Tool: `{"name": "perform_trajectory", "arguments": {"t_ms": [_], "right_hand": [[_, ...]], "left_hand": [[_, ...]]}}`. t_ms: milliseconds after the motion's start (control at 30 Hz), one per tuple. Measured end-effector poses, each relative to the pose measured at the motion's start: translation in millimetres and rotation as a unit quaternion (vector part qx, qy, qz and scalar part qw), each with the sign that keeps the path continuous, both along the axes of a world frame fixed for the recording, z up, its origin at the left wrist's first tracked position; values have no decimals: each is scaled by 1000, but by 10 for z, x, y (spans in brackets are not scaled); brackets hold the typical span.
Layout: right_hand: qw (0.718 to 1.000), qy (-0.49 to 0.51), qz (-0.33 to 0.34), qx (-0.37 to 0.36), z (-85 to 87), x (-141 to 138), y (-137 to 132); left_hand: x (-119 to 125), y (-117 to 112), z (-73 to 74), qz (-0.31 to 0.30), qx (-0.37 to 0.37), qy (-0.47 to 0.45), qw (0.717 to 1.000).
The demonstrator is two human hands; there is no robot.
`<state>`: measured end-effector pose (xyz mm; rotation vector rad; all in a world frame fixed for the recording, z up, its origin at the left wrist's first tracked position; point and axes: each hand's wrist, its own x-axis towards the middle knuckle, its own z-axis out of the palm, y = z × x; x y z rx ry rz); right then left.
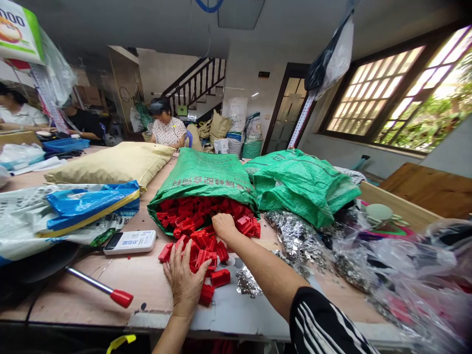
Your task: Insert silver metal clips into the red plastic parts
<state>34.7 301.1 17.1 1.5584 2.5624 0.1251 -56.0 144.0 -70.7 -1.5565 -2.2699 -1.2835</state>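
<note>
A green woven sack lies on its side with its mouth facing me, full of red plastic pieces. More of these red blocks spill out in a heap on the tabletop. My left hand rests against the near left side of the heap, fingers spread. At the sack's mouth is my right hand, its fingers curled in among the red pieces; what they grip is hidden. A small pile of silvery metal bits lies beneath my right forearm.
On the left are a white device, a red-tipped metal lever, a blue-and-white bag and a tan sack. To the right lie another green sack and clear bags of metal parts. A person sits across the table.
</note>
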Motion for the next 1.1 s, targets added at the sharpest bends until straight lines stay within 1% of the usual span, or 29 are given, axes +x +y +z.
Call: {"name": "perform_trajectory", "arguments": {"t_ms": [133, 333, 467, 600, 767, 833, 933, 1100], "right_hand": [[1000, -4, 16, -6, 67, 35, 17], [999, 8, 42, 13, 82, 188, -111], [999, 11, 31, 21, 60, 275, -170], [999, 14, 15, 26, 63, 362, -172], [999, 18, 13, 37, 93, 513, -178], [999, 12, 17, 39, 92, 552, -201], [999, 2, 23, 37, 64, 542, -235], [999, -6, 34, 31, -5, 413, -227]], "left_hand": [[11, 0, 19, 8, 0, -7, 1000], [11, 0, 46, 4, 1, 1, 1000], [15, -13, 69, 3, -1, 4, 1000], [14, -15, 77, 6, 3, 6, 1000], [19, -20, 93, -17, 2, -1, 1000], [27, -25, 108, -18, 7, -4, 1000], [39, -28, 125, -12, 11, -5, 1000], [35, -14, 105, -1, 10, 1, 1000]]}}
